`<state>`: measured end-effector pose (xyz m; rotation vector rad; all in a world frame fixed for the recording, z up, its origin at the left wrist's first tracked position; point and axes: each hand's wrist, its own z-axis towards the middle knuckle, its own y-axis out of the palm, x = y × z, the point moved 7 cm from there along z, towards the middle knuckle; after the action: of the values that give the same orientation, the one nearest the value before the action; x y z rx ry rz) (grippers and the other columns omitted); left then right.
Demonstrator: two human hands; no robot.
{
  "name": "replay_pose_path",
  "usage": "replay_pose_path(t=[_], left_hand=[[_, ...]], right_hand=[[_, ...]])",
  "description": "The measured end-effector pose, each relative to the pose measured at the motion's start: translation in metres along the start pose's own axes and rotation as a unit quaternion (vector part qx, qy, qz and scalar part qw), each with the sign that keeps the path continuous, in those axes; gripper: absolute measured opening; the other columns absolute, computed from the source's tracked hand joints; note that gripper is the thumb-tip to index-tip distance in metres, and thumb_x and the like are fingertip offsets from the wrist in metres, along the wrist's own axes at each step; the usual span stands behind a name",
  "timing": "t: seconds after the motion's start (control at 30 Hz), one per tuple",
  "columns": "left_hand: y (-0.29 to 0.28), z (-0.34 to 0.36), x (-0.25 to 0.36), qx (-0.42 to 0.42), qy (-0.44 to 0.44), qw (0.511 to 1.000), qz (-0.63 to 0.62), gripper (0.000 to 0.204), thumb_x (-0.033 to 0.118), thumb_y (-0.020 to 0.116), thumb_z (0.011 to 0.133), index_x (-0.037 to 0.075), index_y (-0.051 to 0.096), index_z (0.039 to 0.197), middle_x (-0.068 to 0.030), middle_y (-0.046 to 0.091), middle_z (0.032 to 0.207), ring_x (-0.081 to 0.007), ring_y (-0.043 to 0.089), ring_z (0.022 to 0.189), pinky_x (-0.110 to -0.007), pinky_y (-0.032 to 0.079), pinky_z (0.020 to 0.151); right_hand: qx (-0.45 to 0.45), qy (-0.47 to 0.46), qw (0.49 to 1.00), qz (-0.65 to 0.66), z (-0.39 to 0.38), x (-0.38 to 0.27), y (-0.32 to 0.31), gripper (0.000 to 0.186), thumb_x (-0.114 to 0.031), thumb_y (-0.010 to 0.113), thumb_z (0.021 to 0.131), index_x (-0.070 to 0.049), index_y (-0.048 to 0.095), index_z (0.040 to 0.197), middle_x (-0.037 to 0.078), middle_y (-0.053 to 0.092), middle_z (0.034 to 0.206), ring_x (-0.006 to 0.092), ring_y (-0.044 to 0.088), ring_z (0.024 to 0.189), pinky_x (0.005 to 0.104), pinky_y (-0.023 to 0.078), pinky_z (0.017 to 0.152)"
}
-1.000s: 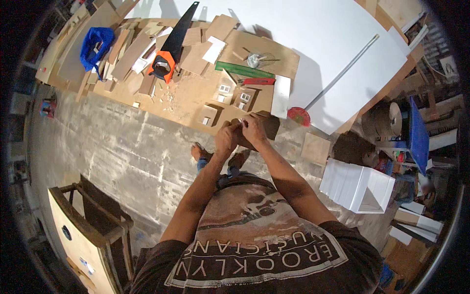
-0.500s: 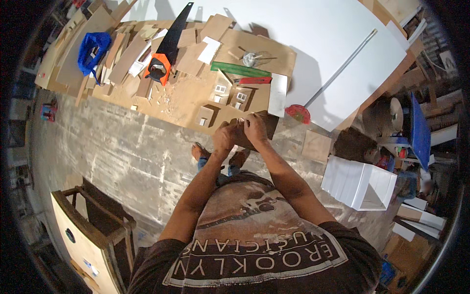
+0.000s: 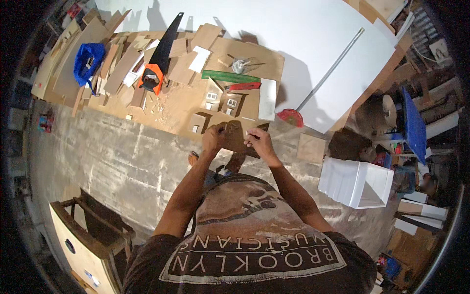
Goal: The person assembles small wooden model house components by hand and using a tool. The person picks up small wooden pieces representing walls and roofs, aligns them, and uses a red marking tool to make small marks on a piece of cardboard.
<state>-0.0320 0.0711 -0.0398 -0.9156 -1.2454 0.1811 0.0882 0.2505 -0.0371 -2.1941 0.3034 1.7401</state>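
Note:
Both my hands are over the near edge of the wooden work board (image 3: 171, 120). My left hand (image 3: 214, 138) has its fingers curled closed; whatever they may hold is too dark to make out. A little to the right, my right hand (image 3: 261, 142) pinches a tiny pale piece between thumb and fingertips. Just beyond them stand small wooden model house walls (image 3: 213, 94) with white window frames, and a smaller wooden piece (image 3: 198, 123). Behind these lie a green strip (image 3: 230, 77) and a red utility knife (image 3: 245, 86). A white rectangular panel (image 3: 267, 99) lies to the right.
An orange-handled handsaw (image 3: 152, 78) rests among wood offcuts (image 3: 120, 73), beside a blue bag (image 3: 88, 63). A clear cup (image 3: 239, 66) with sticks lies at the back. On the white sheet lies a metal rod with a red half-round head (image 3: 291, 117). A white box (image 3: 338, 181) stands on the floor.
My hands, close together before, have moved apart. The right one has drawn back from the left, with its fingertips pinched. The whole view has shifted slightly.

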Motion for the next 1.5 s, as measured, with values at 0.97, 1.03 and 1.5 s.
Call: replay_pose_path(t=[0.97,1.03,1.5], left_hand=[[-0.033,-0.055,0.048,-0.168,-0.041,0.910,-0.376,0.032,-0.001,0.072,0.085,-0.002,0.069,0.117,-0.0144,0.070,0.107,-0.0230,0.068,0.096,-0.033,0.054,0.085],[-0.036,-0.052,0.045,-0.153,-0.015,0.925,-0.347,0.034,0.000,0.073,0.085,-0.001,0.069,0.119,-0.0140,0.070,0.108,-0.0220,0.067,0.096,-0.033,0.054,0.084],[-0.018,-0.015,0.079,0.068,-0.131,0.937,-0.316,0.034,0.011,0.076,0.086,0.002,0.068,0.118,-0.0044,0.070,0.101,-0.0125,0.065,0.093,-0.025,0.053,0.066]], right_hand=[[-0.062,0.315,0.876,0.359,-0.066,-0.010,0.067,0.017,-0.017,0.058,0.097,-0.006,0.062,0.109,0.000,0.060,0.089,0.0081,0.051,0.067,0.0217,0.038,0.052],[-0.096,0.323,0.864,0.373,-0.059,-0.011,0.070,0.018,-0.018,0.058,0.096,-0.006,0.061,0.110,0.000,0.060,0.089,0.0077,0.050,0.067,0.0217,0.038,0.051],[-0.276,0.345,0.873,0.207,0.040,-0.056,0.011,0.024,-0.027,0.068,0.093,-0.005,0.067,0.100,-0.001,0.060,0.080,0.0057,0.050,0.061,0.0205,0.036,0.047]])
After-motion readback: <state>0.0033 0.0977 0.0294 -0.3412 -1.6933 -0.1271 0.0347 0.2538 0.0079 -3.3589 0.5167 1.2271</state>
